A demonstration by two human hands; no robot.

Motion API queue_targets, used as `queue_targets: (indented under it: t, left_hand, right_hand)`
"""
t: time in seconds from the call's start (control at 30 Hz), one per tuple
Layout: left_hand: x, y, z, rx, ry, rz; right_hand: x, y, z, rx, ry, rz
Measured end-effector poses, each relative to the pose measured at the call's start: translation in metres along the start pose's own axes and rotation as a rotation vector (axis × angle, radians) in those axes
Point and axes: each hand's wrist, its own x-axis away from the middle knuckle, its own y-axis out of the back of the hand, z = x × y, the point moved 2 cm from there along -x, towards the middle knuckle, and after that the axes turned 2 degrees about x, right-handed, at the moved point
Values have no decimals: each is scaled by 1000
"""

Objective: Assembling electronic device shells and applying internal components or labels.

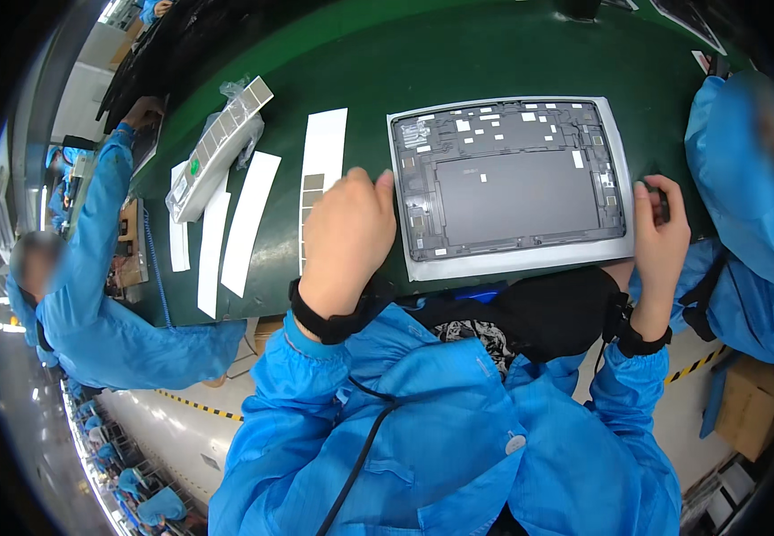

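Left hand point(348, 228) over sticker strip point(313, 182), grip unseen, right hand point(661, 214) half-spread off edge of panel point(516, 198), green desk point(512, 58) beyond, pale floor point(177, 429).

The left grip point(348, 230) shows its back; right grip point(662, 217) curls loosely.

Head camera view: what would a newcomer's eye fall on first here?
Most likely the dark device shell, dotted with white patches, on a white sheet between the left hand and right hand. Left of it, the left hand partly hides a white strip with brown squares.
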Motion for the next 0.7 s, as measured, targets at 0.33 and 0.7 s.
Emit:
queue_targets:
  t: [0.33,0.7]
  left_hand:
    - [-7,-32,-4,-18,-204,-79]
    - [-56,17,-11,1272,252,364]
  right_hand:
    - [-1,-6,13,126,131,108]
    - [5,-15,2,-191,112,123]
